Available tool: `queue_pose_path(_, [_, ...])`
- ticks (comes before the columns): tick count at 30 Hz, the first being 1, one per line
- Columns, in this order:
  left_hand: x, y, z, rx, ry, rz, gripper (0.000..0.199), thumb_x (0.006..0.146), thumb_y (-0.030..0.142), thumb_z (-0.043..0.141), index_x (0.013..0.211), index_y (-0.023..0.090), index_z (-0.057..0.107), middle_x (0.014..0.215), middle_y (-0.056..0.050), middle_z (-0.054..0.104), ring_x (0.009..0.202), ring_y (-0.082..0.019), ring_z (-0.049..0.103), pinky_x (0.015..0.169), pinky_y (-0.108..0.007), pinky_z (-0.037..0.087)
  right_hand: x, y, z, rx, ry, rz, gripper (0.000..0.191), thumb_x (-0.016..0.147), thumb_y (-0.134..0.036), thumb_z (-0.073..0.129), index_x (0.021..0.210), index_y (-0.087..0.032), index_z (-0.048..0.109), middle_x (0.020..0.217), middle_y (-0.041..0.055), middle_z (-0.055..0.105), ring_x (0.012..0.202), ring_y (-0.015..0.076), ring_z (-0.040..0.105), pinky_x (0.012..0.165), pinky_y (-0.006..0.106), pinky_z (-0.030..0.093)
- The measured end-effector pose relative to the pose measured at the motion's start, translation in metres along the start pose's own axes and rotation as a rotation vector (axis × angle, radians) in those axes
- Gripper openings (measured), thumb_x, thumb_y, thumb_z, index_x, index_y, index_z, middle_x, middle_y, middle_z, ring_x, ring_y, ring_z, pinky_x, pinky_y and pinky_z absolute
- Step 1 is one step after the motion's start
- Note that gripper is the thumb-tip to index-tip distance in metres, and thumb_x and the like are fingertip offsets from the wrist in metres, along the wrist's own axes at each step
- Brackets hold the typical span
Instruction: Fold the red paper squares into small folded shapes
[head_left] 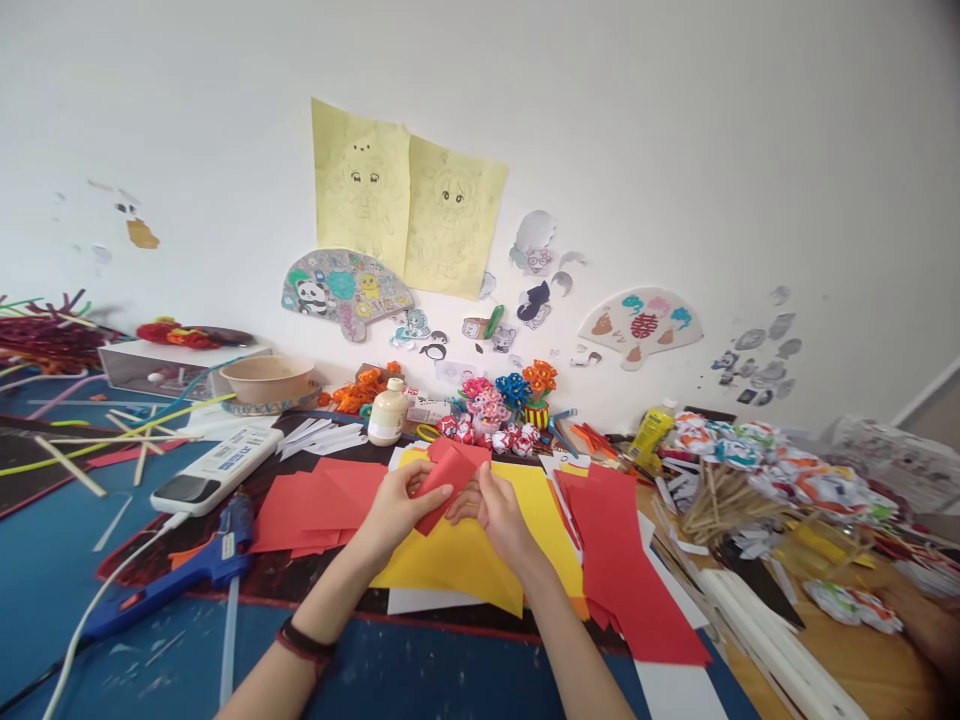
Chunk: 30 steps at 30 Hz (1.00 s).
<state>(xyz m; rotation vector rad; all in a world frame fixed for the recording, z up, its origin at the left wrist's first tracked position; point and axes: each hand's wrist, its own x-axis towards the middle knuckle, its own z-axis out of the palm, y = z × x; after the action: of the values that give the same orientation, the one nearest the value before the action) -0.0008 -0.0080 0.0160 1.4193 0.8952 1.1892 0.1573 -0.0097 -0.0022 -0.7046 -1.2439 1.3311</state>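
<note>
A piece of red paper [454,466], folded or curled over on itself, is in the middle of the view. My left hand [399,502] pinches it from the left, with the thumb lying across its front. At the paper's right edge is my right hand [496,510], its thumb raised and its fingers loosely curled and apart. Whether the right fingertips touch the paper is hard to make out. Beneath both hands lie sheets of yellow paper [450,566]. Cut red sheets [322,505] are piled to the left, and longer red sheets [630,560] lie to the right.
A blue glue gun [217,550] and a white power strip [217,468] with its cable lie on the left. Behind the paper stand a cream bottle [388,413] and small craft flowers [514,392]. Paper-topped sticks [720,500] fill the right side.
</note>
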Motion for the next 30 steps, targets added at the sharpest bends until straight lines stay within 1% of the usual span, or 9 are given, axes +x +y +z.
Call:
queue_pose_path(2, [0.0, -0.001, 0.0, 0.002, 0.004, 0.005, 0.038, 0.069, 0.041, 0.071, 0.094, 0.014, 0.063, 0.091, -0.009, 0.07, 0.084, -0.024, 0.065, 0.072, -0.034, 0.051, 0.0, -0.002, 0.0, -0.043, 0.004, -0.027, 0.038, 0.086, -0.051, 0.052, 0.074, -0.015, 0.056, 0.058, 0.0032, 0.062, 0.054, 0.0162, 0.062, 0.054, 0.027, 0.05])
queue_pose_path(5, [-0.002, -0.001, 0.001, 0.019, -0.022, -0.002, 0.034, 0.069, 0.041, 0.07, 0.089, 0.014, 0.063, 0.086, -0.007, 0.07, 0.081, -0.023, 0.065, 0.07, -0.031, 0.05, 0.0, -0.005, -0.003, -0.173, 0.026, -0.081, 0.032, 0.082, -0.044, 0.062, 0.072, -0.014, 0.058, 0.059, 0.0032, 0.063, 0.053, 0.0151, 0.061, 0.056, 0.026, 0.05])
queue_pose_path(7, [-0.002, 0.001, 0.001, 0.063, -0.053, 0.002, 0.033, 0.071, 0.042, 0.069, 0.089, 0.015, 0.064, 0.086, -0.006, 0.07, 0.081, -0.022, 0.065, 0.069, -0.03, 0.05, 0.0, -0.006, -0.005, -0.251, 0.038, -0.096, 0.031, 0.082, -0.042, 0.062, 0.069, -0.014, 0.059, 0.057, 0.0034, 0.063, 0.05, 0.0144, 0.06, 0.053, 0.025, 0.048])
queue_pose_path(10, [-0.001, 0.004, -0.001, 0.134, -0.032, 0.056, 0.031, 0.073, 0.04, 0.066, 0.092, 0.015, 0.066, 0.088, -0.007, 0.071, 0.081, -0.022, 0.066, 0.071, -0.03, 0.05, -0.001, -0.008, -0.007, -0.313, 0.027, -0.09, 0.034, 0.083, -0.041, 0.061, 0.063, -0.015, 0.055, 0.052, 0.0028, 0.062, 0.046, 0.0139, 0.058, 0.049, 0.024, 0.046])
queue_pose_path(13, [0.0, 0.005, -0.003, 0.127, 0.006, 0.087, 0.029, 0.074, 0.038, 0.066, 0.09, 0.014, 0.067, 0.086, -0.009, 0.072, 0.079, -0.022, 0.067, 0.072, -0.031, 0.05, -0.002, -0.009, -0.005, -0.326, 0.018, -0.081, 0.033, 0.084, -0.04, 0.06, 0.063, -0.015, 0.055, 0.052, 0.0025, 0.062, 0.046, 0.0139, 0.058, 0.049, 0.024, 0.046])
queue_pose_path(21, [0.001, -0.004, -0.003, 0.091, 0.029, 0.078, 0.027, 0.075, 0.037, 0.065, 0.09, 0.014, 0.068, 0.087, -0.009, 0.073, 0.08, -0.023, 0.067, 0.072, -0.031, 0.051, -0.005, -0.01, -0.001, -0.328, 0.041, -0.074, 0.033, 0.083, -0.041, 0.06, 0.063, -0.015, 0.056, 0.053, 0.0031, 0.063, 0.047, 0.0139, 0.058, 0.049, 0.024, 0.046])
queue_pose_path(30, [-0.001, 0.0, -0.001, 0.034, 0.033, 0.048, 0.026, 0.072, 0.038, 0.068, 0.083, 0.014, 0.066, 0.08, -0.007, 0.072, 0.074, -0.02, 0.066, 0.067, -0.028, 0.049, -0.006, -0.016, 0.0, -0.331, 0.015, -0.051, 0.036, 0.084, -0.044, 0.057, 0.062, -0.015, 0.055, 0.054, 0.0041, 0.064, 0.047, 0.015, 0.06, 0.049, 0.025, 0.047])
